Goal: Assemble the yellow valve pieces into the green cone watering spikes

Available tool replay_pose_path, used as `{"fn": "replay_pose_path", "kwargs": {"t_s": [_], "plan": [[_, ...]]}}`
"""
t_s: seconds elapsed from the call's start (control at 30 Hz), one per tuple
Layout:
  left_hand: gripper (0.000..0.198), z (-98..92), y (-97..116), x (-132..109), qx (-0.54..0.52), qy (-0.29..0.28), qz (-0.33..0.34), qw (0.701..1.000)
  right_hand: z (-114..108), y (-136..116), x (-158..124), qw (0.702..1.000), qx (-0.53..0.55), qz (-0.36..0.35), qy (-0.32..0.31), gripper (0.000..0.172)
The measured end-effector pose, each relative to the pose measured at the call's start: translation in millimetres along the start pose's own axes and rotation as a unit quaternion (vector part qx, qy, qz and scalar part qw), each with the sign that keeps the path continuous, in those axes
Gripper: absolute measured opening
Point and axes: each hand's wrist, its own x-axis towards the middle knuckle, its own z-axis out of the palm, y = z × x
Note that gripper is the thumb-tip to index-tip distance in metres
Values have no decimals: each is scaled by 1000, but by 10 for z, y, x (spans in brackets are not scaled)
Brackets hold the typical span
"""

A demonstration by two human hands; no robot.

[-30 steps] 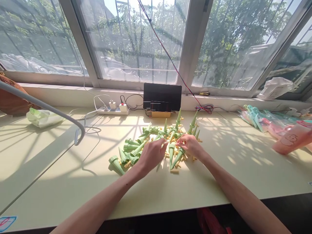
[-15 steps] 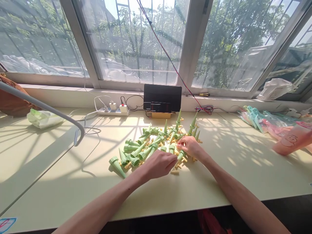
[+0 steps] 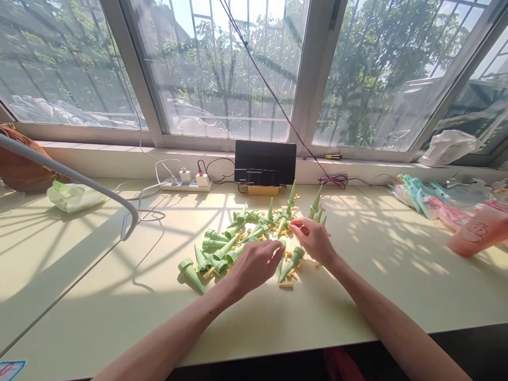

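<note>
A heap of green cone-shaped plastic spikes (image 3: 222,248) and small yellow pegs (image 3: 286,284) lies in the middle of the pale yellow table (image 3: 99,296). My left hand (image 3: 254,264) rests over the near side of the heap, fingers curled around the wide end of a green spike (image 3: 280,253). My right hand (image 3: 315,242) is just to its right, thumb and fingers pinched together on a small piece that I cannot make out. A few spikes (image 3: 291,194) stand upright behind the hands.
A black screen on a stand (image 3: 265,163) and a power strip (image 3: 183,182) sit by the window sill. A grey curved lamp arm (image 3: 79,180) crosses the left. Coloured bags (image 3: 428,206) and a pink cup (image 3: 478,233) lie at the right.
My left hand closed over the heap's near side and took hold of a green spike. My right hand lifted slightly off the heap with its fingers pinched.
</note>
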Motion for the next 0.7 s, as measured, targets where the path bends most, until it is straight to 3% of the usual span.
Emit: {"fn": "replay_pose_path", "kwargs": {"t_s": [0.13,0.33,0.53,0.7], "plan": [[28,-35,-41,36,-16,69,-81,994,16,-164,-101,993,63,-83,51,15],[31,-76,-14,54,-44,100,-66,992,117,-279,-225,982,68,-174,17,12],[30,-36,-30,50,-54,100,-69,991,129,-293,-210,981,70,-180,-5,13],[26,-28,-32,59,-76,68,-74,992,139,-284,-206,981,82,-174,-11,14]]}}
